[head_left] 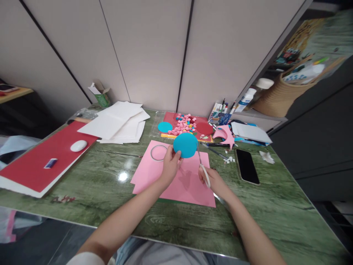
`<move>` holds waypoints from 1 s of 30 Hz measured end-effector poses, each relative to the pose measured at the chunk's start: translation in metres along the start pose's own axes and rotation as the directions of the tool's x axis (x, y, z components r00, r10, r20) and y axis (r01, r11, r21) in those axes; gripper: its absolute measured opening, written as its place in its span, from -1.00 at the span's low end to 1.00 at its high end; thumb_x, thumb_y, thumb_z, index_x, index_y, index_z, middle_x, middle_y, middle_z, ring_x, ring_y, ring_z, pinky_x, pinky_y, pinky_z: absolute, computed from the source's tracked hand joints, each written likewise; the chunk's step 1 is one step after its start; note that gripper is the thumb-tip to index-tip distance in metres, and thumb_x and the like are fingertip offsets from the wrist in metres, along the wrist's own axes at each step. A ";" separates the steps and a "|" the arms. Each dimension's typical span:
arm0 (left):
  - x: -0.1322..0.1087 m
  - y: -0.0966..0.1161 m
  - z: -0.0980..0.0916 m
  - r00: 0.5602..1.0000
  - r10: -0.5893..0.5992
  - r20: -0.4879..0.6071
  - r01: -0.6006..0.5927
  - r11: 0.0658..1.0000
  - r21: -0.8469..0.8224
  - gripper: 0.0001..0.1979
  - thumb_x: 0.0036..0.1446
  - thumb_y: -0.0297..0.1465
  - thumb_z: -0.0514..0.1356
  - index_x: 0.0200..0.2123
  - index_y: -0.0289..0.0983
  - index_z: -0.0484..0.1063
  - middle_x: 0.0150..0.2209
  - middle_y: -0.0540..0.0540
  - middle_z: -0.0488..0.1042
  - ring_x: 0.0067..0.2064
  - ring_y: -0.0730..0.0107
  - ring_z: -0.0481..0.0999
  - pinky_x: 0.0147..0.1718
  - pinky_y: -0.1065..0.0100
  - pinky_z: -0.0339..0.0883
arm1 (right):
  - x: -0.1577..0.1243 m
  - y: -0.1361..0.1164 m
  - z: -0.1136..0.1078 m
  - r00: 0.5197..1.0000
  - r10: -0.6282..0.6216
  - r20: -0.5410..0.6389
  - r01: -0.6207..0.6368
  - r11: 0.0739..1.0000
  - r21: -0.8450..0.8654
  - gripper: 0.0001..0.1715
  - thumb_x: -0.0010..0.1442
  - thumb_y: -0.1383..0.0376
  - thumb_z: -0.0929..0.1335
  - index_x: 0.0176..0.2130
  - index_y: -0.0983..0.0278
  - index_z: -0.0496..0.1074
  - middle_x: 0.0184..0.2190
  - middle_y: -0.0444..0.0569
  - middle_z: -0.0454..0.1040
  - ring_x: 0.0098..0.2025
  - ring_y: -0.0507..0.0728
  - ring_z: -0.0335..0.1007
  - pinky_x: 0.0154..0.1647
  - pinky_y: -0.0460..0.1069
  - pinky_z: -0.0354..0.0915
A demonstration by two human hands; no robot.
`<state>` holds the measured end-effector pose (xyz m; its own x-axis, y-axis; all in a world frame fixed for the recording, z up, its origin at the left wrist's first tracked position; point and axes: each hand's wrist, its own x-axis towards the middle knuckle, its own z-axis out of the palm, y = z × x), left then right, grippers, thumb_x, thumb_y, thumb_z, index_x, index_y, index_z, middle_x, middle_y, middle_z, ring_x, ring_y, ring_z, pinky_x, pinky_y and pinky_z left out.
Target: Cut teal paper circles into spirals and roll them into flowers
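A blue paper circle (pixel 185 145) is pinched by its lower left edge in my left hand (pixel 171 162), thumb on its face. My right hand (pixel 211 179) is closed around the white handles of a pair of scissors (pixel 204 173). Their blades point up and reach the circle's right edge; whether they touch the paper I cannot tell. Both hands are above overlapping pink paper sheets (pixel 190 187). On the pink paper, left of my left hand, lies a thin metal ring (pixel 158 153).
Pink pompoms (pixel 185 125), another blue circle (pixel 164 127) and a red circle (pixel 204 128) lie behind. To the right are pink offcuts (pixel 226 134), pens (pixel 217 144) and a phone (pixel 247 166). Leftward are white sheets (pixel 113 119), red paper (pixel 52 154) and a white mouse (pixel 78 145).
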<state>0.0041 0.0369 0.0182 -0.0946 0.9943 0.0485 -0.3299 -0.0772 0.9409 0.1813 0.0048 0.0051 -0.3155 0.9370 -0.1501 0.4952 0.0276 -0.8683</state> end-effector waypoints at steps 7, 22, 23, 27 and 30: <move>-0.002 0.002 0.001 0.999 -0.019 -0.028 0.019 1.000 -0.013 -0.89 0.05 -0.36 0.08 -0.32 -0.26 0.24 -0.39 0.02 0.26 -0.39 0.54 0.25 -0.43 0.50 0.19 | 0.001 0.000 0.000 1.000 -0.014 0.005 0.014 1.000 -0.004 -0.52 0.21 0.03 0.12 -0.55 0.29 0.21 -0.63 -0.14 0.25 -0.53 0.02 0.17 -0.50 -0.08 0.07; 0.001 -0.004 -0.002 0.999 0.006 0.042 -0.010 0.994 0.109 -0.88 0.04 -0.34 0.07 -0.37 -0.28 0.27 -0.47 0.02 0.21 -0.45 0.50 0.20 -0.45 0.44 0.15 | 0.001 -0.001 -0.002 0.999 -0.021 -0.026 0.021 1.000 -0.016 -0.47 0.18 -0.03 0.11 -0.57 0.29 0.20 -0.63 -0.13 0.25 -0.53 0.02 0.15 -0.48 -0.08 0.08; 0.001 -0.004 -0.002 0.999 0.008 0.045 -0.013 0.993 0.118 -0.88 0.03 -0.34 0.07 -0.38 -0.28 0.27 -0.48 0.02 0.21 -0.45 0.50 0.20 -0.45 0.44 0.15 | 0.001 -0.002 -0.002 0.999 -0.020 -0.029 0.020 1.000 -0.015 -0.47 0.18 -0.03 0.11 -0.57 0.29 0.19 -0.63 -0.13 0.25 -0.54 0.02 0.15 -0.48 -0.08 0.08; 0.000 0.000 -0.001 0.999 -0.013 0.049 0.008 0.994 0.106 -0.87 0.03 -0.32 0.08 -0.38 -0.27 0.26 -0.49 0.03 0.20 -0.47 0.50 0.19 -0.48 0.45 0.14 | 0.000 -0.005 -0.004 1.000 -0.017 -0.025 0.016 1.000 -0.022 -0.48 0.18 -0.03 0.11 -0.57 0.28 0.19 -0.64 -0.14 0.23 -0.53 0.03 0.14 -0.47 -0.07 0.08; 0.000 0.002 0.000 0.999 -0.010 0.042 0.006 0.995 0.101 -0.87 0.03 -0.32 0.08 -0.37 -0.27 0.26 -0.49 0.03 0.21 -0.47 0.51 0.19 -0.48 0.46 0.14 | -0.001 -0.006 -0.005 1.000 -0.010 -0.020 0.009 1.000 -0.029 -0.48 0.18 -0.02 0.11 -0.58 0.28 0.19 -0.63 -0.14 0.23 -0.53 0.02 0.14 -0.47 -0.07 0.07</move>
<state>0.0031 0.0371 0.0200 -0.0517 0.9973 0.0527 -0.2341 -0.0634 0.9701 0.1829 0.0057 0.0130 -0.3044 0.9434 -0.1320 0.5157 0.0467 -0.8555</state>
